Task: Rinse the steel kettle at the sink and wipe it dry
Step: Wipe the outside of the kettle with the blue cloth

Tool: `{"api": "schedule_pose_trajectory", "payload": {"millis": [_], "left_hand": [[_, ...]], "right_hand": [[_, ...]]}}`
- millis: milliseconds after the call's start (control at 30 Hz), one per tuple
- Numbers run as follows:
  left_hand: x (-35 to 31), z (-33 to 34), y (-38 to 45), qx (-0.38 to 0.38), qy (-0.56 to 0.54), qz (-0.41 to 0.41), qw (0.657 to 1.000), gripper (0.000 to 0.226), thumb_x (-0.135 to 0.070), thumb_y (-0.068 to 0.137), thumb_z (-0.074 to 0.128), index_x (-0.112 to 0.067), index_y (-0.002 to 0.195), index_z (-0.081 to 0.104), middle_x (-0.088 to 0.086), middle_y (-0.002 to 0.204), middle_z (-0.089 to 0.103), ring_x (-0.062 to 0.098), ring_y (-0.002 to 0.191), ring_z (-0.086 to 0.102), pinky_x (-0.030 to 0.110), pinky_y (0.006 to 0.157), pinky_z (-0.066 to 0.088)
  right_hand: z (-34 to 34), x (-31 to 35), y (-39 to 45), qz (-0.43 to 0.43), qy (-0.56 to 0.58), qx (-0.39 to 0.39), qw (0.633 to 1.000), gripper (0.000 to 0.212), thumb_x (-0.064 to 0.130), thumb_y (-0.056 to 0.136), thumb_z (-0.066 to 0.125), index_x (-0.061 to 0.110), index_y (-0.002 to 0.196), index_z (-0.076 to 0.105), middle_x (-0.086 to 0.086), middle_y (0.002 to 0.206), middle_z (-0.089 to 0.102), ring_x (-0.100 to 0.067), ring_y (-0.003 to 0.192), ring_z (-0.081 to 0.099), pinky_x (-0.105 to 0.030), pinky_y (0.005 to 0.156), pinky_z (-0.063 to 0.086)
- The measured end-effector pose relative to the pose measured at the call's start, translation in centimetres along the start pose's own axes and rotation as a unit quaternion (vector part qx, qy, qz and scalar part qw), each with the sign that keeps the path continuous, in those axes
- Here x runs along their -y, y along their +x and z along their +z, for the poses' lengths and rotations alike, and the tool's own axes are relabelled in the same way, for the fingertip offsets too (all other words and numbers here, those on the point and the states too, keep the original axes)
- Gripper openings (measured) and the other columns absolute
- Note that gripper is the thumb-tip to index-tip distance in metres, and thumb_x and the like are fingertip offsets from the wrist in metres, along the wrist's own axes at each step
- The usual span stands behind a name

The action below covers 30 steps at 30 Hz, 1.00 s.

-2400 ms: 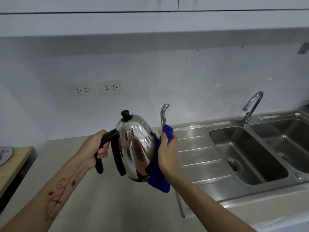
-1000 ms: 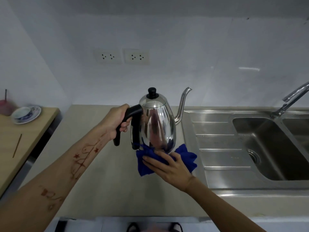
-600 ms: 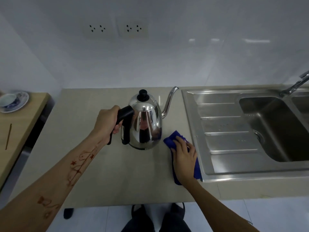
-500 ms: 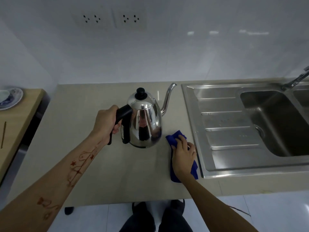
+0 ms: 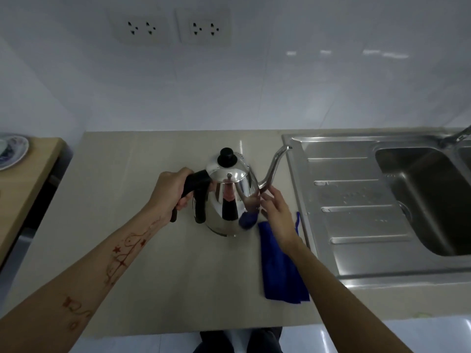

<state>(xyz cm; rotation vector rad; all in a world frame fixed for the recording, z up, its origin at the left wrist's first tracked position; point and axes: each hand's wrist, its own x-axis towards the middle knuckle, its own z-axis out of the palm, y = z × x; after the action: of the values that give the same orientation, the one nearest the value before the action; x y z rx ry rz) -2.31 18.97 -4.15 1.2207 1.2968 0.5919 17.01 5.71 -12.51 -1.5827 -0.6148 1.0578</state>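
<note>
The steel kettle (image 5: 230, 197), with a black lid knob and a thin curved spout, stands upright on the beige counter (image 5: 153, 263) left of the sink. My left hand (image 5: 172, 191) grips its black handle. My right hand (image 5: 276, 212) hovers with fingers spread by the kettle's right side near the spout base; whether it touches is unclear. The blue cloth (image 5: 279, 266) lies flat on the counter under my right forearm, between the kettle and the sink's drainboard (image 5: 356, 207).
The steel sink basin (image 5: 428, 200) and its tap (image 5: 458, 135) are at the right edge. A wooden side table (image 5: 30, 179) with a saucer (image 5: 10, 151) is at the left. Two wall sockets (image 5: 173, 28) sit above the counter.
The kettle was lowered from mid-air and now stands on the counter. My right hand laid the blue cloth down, let go of it and moved up beside the kettle.
</note>
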Motion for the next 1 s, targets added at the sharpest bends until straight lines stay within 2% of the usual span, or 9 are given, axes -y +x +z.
{"api": "schedule_pose_trajectory", "payload": {"millis": [67, 167, 267, 367, 533, 633, 767, 900, 1000], "left_hand": [[-0.8, 0.0, 1.4, 0.009, 0.003, 0.011, 1.0, 0.037, -0.019, 0.09, 0.051, -0.007, 0.055, 0.053, 0.002, 0.036, 0.043, 0.014, 0.031, 0.031, 0.027, 0.044, 0.027], [-2.0, -0.1, 3.9, 0.014, 0.015, 0.038, 0.999, 0.037, -0.021, 0.09, 0.053, -0.006, 0.056, 0.055, 0.002, 0.037, 0.047, 0.014, 0.031, 0.035, 0.028, 0.045, 0.027], [-3.2, -0.1, 7.3, 0.0, 0.023, 0.066, 0.998, 0.039, -0.027, 0.092, 0.056, -0.007, 0.058, 0.06, 0.004, 0.042, 0.051, 0.013, 0.032, 0.039, 0.024, 0.04, 0.029], [-4.2, 0.0, 10.9, -0.018, 0.037, 0.093, 0.995, 0.048, -0.041, 0.093, 0.056, -0.009, 0.058, 0.062, 0.001, 0.041, 0.054, 0.012, 0.034, 0.044, 0.019, 0.037, 0.034], [-4.7, 0.6, 16.6, -0.046, 0.126, 0.109, 0.985, 0.063, -0.058, 0.096, 0.042, -0.009, 0.064, 0.063, 0.002, 0.051, 0.06, 0.012, 0.045, 0.054, 0.018, 0.053, 0.045], [-4.4, 1.1, 19.2, -0.054, 0.156, 0.115, 0.98, 0.063, -0.058, 0.098, 0.036, -0.01, 0.067, 0.064, 0.004, 0.058, 0.062, 0.013, 0.051, 0.056, 0.021, 0.058, 0.042], [-3.9, 1.7, 21.1, -0.058, 0.171, 0.115, 0.977, 0.061, -0.055, 0.099, 0.033, -0.011, 0.07, 0.062, 0.003, 0.06, 0.061, 0.012, 0.051, 0.056, 0.018, 0.055, 0.041], [-3.2, 2.2, 21.7, -0.067, 0.164, 0.108, 0.978, 0.058, -0.052, 0.1, 0.036, -0.006, 0.081, 0.066, 0.004, 0.062, 0.062, 0.011, 0.052, 0.056, 0.003, 0.043, 0.039], [-3.2, 2.3, 22.2, -0.07, 0.174, 0.108, 0.976, 0.057, -0.052, 0.1, 0.037, -0.008, 0.079, 0.066, 0.003, 0.063, 0.063, 0.005, 0.047, 0.058, 0.002, 0.043, 0.038]], "right_hand": [[0.2, 1.5, 1.9, 0.028, 0.041, -0.003, 0.999, 0.029, 0.012, 0.1, 0.046, 0.016, 0.127, 0.058, -0.007, 0.113, 0.072, -0.02, 0.106, 0.068, -0.035, 0.094, 0.055], [0.6, 2.9, 4.7, 0.053, 0.072, -0.021, 0.996, 0.025, 0.02, 0.1, 0.049, 0.012, 0.121, 0.062, -0.005, 0.11, 0.073, -0.021, 0.105, 0.069, -0.029, 0.082, 0.057], [1.2, 4.2, 8.0, 0.078, 0.093, 0.019, 0.992, 0.029, 0.028, 0.099, 0.051, 0.011, 0.119, 0.064, -0.007, 0.113, 0.071, -0.023, 0.11, 0.066, -0.033, 0.082, 0.056], [2.2, 5.1, 11.6, 0.086, 0.112, 0.023, 0.99, 0.032, 0.029, 0.101, 0.05, 0.007, 0.119, 0.064, -0.011, 0.116, 0.07, -0.023, 0.107, 0.066, -0.033, 0.077, 0.056], [3.8, 5.4, 16.7, 0.113, 0.139, -0.018, 0.984, 0.03, 0.024, 0.102, 0.049, 0.004, 0.12, 0.063, -0.013, 0.119, 0.069, -0.023, 0.099, 0.065, -0.034, 0.073, 0.056], [4.2, 5.2, 18.9, 0.124, 0.143, -0.042, 0.981, 0.028, 0.021, 0.102, 0.05, 0.004, 0.119, 0.062, -0.013, 0.118, 0.069, -0.024, 0.098, 0.064, -0.035, 0.073, 0.057], [4.5, 5.1, 20.4, 0.131, 0.162, -0.059, 0.976, 0.024, 0.016, 0.101, 0.05, 0.003, 0.117, 0.061, -0.012, 0.108, 0.067, -0.02, 0.087, 0.063, -0.033, 0.066, 0.054], [4.3, 4.8, 20.8, 0.145, 0.195, -0.057, 0.968, 0.024, 0.012, 0.102, 0.047, 0.002, 0.119, 0.059, -0.011, 0.107, 0.066, -0.02, 0.084, 0.064, -0.032, 0.068, 0.053], [4.2, 4.3, 20.8, 0.154, 0.206, -0.055, 0.965, 0.026, 0.008, 0.102, 0.044, -0.001, 0.122, 0.057, -0.012, 0.104, 0.066, -0.019, 0.081, 0.063, -0.029, 0.063, 0.054]]}}
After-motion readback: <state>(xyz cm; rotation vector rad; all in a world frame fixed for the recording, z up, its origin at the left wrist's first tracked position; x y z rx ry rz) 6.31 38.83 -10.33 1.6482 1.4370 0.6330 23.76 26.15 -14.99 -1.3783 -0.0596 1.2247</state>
